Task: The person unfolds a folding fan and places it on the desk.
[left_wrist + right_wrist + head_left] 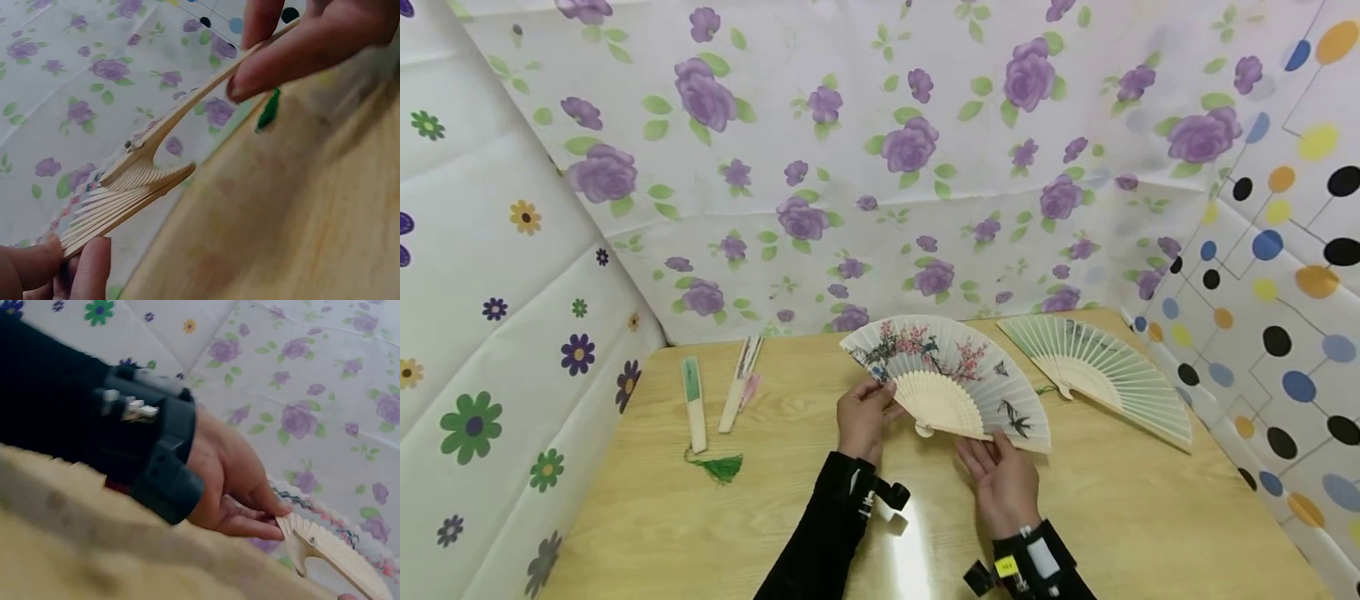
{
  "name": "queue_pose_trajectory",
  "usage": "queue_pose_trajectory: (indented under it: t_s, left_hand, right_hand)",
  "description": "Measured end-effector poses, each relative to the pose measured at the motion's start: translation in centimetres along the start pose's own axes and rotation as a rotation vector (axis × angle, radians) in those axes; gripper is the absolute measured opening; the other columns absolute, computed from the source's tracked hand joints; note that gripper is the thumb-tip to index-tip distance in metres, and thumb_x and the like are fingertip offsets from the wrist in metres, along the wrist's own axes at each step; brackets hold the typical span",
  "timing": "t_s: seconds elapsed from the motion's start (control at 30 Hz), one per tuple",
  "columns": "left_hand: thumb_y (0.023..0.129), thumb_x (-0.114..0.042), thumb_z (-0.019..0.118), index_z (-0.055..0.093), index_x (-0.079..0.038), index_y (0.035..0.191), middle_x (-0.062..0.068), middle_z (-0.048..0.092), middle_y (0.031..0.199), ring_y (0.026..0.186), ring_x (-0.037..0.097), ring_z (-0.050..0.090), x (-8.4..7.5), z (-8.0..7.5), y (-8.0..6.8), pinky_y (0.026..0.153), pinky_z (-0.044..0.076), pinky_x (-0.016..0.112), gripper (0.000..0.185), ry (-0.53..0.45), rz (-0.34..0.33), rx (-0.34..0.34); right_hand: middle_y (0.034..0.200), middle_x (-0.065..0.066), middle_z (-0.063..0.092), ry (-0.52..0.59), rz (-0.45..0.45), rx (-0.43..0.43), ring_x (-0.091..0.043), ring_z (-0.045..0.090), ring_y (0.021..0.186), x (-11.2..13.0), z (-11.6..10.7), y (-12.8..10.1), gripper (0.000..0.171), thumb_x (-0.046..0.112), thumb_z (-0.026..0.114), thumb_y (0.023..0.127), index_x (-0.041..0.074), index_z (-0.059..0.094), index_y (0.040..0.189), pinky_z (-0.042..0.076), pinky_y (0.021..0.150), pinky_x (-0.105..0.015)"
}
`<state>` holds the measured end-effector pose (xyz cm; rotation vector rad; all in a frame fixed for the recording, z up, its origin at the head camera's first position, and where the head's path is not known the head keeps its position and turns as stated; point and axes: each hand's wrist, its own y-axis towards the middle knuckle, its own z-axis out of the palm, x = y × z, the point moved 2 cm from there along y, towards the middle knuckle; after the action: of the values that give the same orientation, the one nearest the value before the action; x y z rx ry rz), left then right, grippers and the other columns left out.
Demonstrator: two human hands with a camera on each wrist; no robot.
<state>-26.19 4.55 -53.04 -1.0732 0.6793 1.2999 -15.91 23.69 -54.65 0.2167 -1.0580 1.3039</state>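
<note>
A white folding fan [951, 367], painted with pink blossoms and dark birds, is spread wide above the table between both hands. My left hand [863, 419] pinches its left edge stick between thumb and fingers, a grip also visible in the left wrist view. My right hand [1003, 483] pinches the lower right edge stick, thumb on top. In the left wrist view the pale ribs [125, 194] stand fanned out around the pivot [132, 145]. Only a fingertip of the right hand shows in the right wrist view.
A green open fan [1105, 371] lies at the right rear of the wooden table [775, 517]. To the left lie a closed green fan [696, 408] with a green tassel [722, 468] and another closed fan [737, 387] with a pink tassel [750, 392]. Patterned cloths hang around the table.
</note>
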Motion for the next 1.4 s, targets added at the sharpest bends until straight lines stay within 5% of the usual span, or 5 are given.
queue_pose_trajectory:
  t_s: [0.23, 0.47, 0.8, 1.13, 1.4]
  left_hand:
    - [0.104, 0.007, 0.079, 0.072, 0.019, 0.122, 0.007, 0.075, 0.092, 0.07, 0.011, 0.074, 0.8, 0.1, -0.3, 0.069, 0.073, 0.027, 0.023, 0.094, -0.045, 0.002]
    - [0.103, 0.004, 0.081, 0.075, 0.015, 0.123, 0.013, 0.074, 0.098, 0.073, 0.014, 0.073, 1.2, 1.9, 0.1, 0.075, 0.075, 0.031, 0.024, 0.237, -0.067, 0.046]
    - [0.1, 0.004, 0.085, 0.077, 0.014, 0.115, 0.021, 0.081, 0.097, 0.065, 0.013, 0.078, 3.3, 3.9, 1.0, 0.067, 0.073, 0.029, 0.02, 0.369, -0.105, 0.072]
    - [0.098, 0.002, 0.088, 0.078, 0.01, 0.116, 0.028, 0.084, 0.112, 0.062, 0.012, 0.077, 3.7, 4.9, 1.9, 0.064, 0.072, 0.027, 0.022, 0.444, -0.138, 0.08]
    - [0.097, -0.001, 0.09, 0.079, 0.004, 0.112, 0.02, 0.083, 0.104, 0.066, 0.013, 0.078, 4.1, 5.1, 2.6, 0.067, 0.073, 0.029, 0.019, 0.516, -0.142, 0.102]
  right_hand:
    - [0.125, -0.005, 0.065, -0.104, 0.026, -0.012, -0.01, 0.078, 0.115, -0.3, -3.4, -1.8, 0.052, 0.032, 0.036, 0.127, 0.007, 0.026, 0.171, 0.069, 0.112, -0.033]
    - [0.127, -0.004, 0.066, -0.096, 0.058, -0.016, -0.005, 0.078, 0.11, 0.7, -5.1, -1.7, 0.063, 0.034, 0.039, 0.126, 0.006, 0.016, 0.177, 0.066, 0.115, -0.029]
    - [0.114, -0.004, 0.076, 0.007, 0.105, 0.018, -0.01, 0.081, 0.11, 2.4, -7.7, -1.9, 0.026, 0.025, 0.029, 0.126, 0.016, 0.038, 0.149, 0.067, 0.114, -0.031]
    - [0.112, -0.006, 0.075, 0.039, 0.17, 0.022, -0.011, 0.08, 0.109, 3.6, -8.1, -1.4, 0.062, 0.026, 0.02, 0.126, 0.008, -0.006, 0.179, 0.063, 0.121, -0.033]
    - [0.11, -0.007, 0.075, 0.062, 0.2, 0.035, -0.012, 0.079, 0.107, 3.9, -8.5, -1.1, 0.06, 0.026, 0.017, 0.126, 0.01, -0.009, 0.177, 0.06, 0.126, -0.034]
